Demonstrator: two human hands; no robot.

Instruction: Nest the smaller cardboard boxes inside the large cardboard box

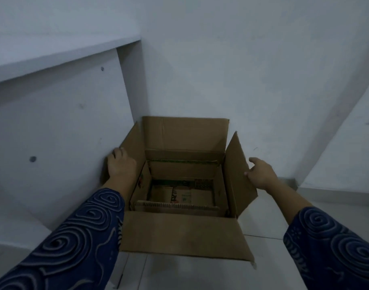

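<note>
At frame centre, on the floor: large cardboard box [185,231] open, smaller cardboard boxes [180,185] nested inside.
Left hand [120,166] curls over left flap; right hand [261,173], fingers loose, touches right flap. Best fold both flaps evenly.

Print on the nested smaller boxes [182,195] is too blurred to read.

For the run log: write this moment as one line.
left hand on left flap | right hand on right flap | large cardboard box open on floor | smaller cardboard boxes nested inside
</note>
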